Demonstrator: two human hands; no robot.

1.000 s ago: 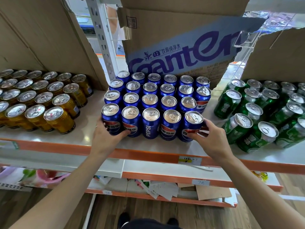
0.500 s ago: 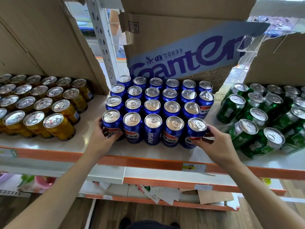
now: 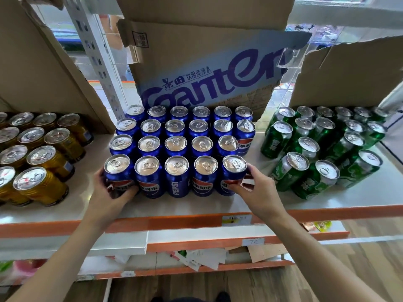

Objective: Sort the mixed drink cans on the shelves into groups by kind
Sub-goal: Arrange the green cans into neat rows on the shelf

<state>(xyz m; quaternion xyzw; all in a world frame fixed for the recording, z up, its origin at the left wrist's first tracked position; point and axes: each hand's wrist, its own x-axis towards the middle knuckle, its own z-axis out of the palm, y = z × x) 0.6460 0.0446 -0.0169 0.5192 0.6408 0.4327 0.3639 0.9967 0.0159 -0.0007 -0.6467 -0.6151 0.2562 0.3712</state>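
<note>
White shelf [image 3: 359, 197], twenty-two blue Pepsi cans [image 3: 176, 144], left grip [image 3: 109, 197] clamped on front-left can [image 3: 116, 168], right grip [image 3: 259, 192] clamped on front-right can [image 3: 233, 168]

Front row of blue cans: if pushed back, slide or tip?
Probably slides as a block: the front row of blue cans stands upright, packed together on the smooth shelf. Lids look sealed, so likely full and heavy. With left hand and right hand gripping the end cans, tipping seems unlikely.
</note>
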